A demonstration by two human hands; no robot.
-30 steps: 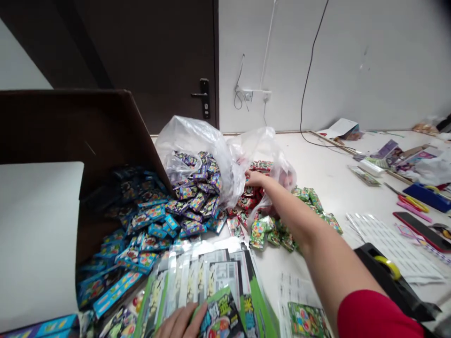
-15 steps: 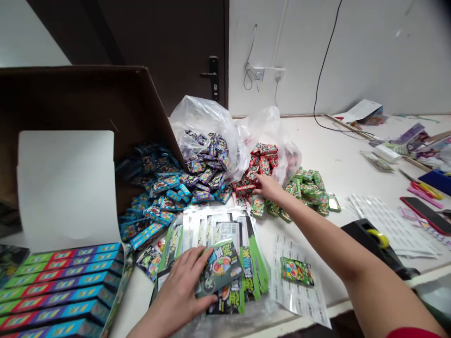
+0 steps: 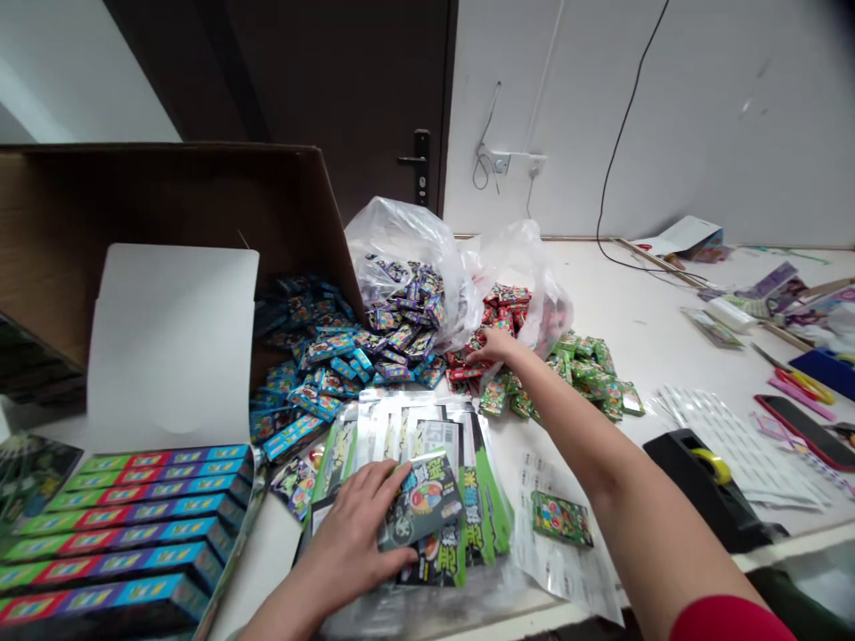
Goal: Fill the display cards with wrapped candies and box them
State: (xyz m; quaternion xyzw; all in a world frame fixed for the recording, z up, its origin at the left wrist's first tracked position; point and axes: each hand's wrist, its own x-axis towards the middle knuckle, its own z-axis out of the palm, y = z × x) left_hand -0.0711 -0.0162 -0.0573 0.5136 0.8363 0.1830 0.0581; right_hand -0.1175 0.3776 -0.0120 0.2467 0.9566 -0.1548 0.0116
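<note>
a dark, green-edged packet (image 3: 431, 503) sits askew over fanned flat pouches (image 3: 437, 438). beyond them, small red packets (image 3: 506, 303) lie heaped.

"How do the arms lie?"
"The left forearm (image 3: 284, 610) comes in low, left of centre. The right arm (image 3: 588, 445) slants in from the lower right, bent a little at the elbow."
"And the left hand (image 3: 357, 525)?"
"Its back faces up, the fingers lightly bent and pointing forward and to the right. The thumb (image 3: 395, 563) stands well away from them, so the hand is spread."
"The right hand (image 3: 494, 345)?"
"Well ahead of the left one, with its fingers bent and pointing left; how tightly they close, I can't tell."
"Any sleeves?"
"A red sleeve (image 3: 728, 620) on the right; the left forearm is bare"
</note>
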